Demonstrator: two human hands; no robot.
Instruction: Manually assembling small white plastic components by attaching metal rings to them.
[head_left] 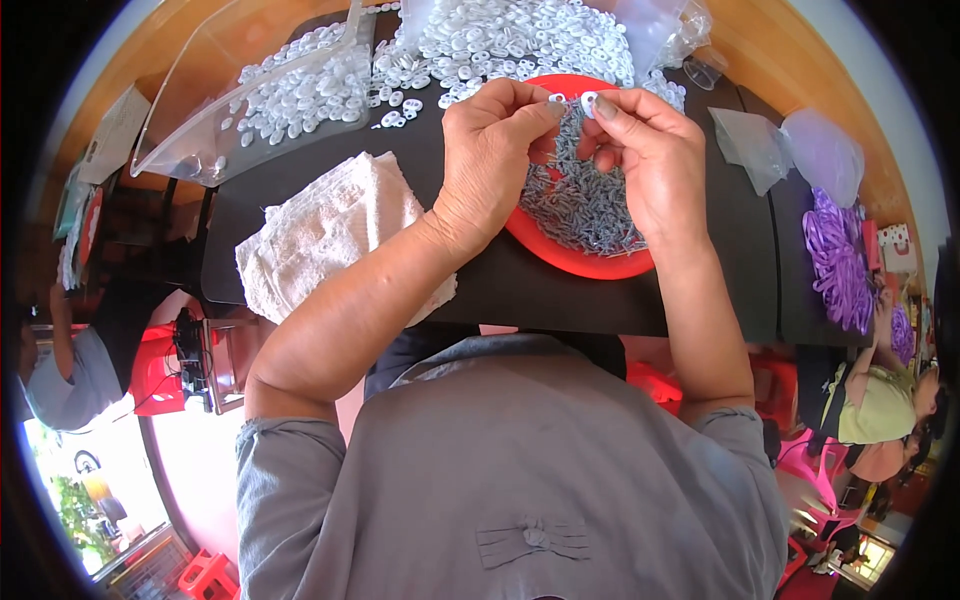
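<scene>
From my end, right fingers (620,124) pinch a white oval piece (587,103), left fingers (530,122) closed on a second white piece (557,99), over the red bowl (575,262) of grey parts (590,210), I guess to catch drops; white heap (520,40) beyond on the counter (720,280), within reach.

The left hand (487,160) and right hand (662,150) cover part of the bowl (588,266); the grey parts (582,208) inside it are too small to identify. Beyond the bowl, the top edge cuts off the white heap (515,40).
</scene>
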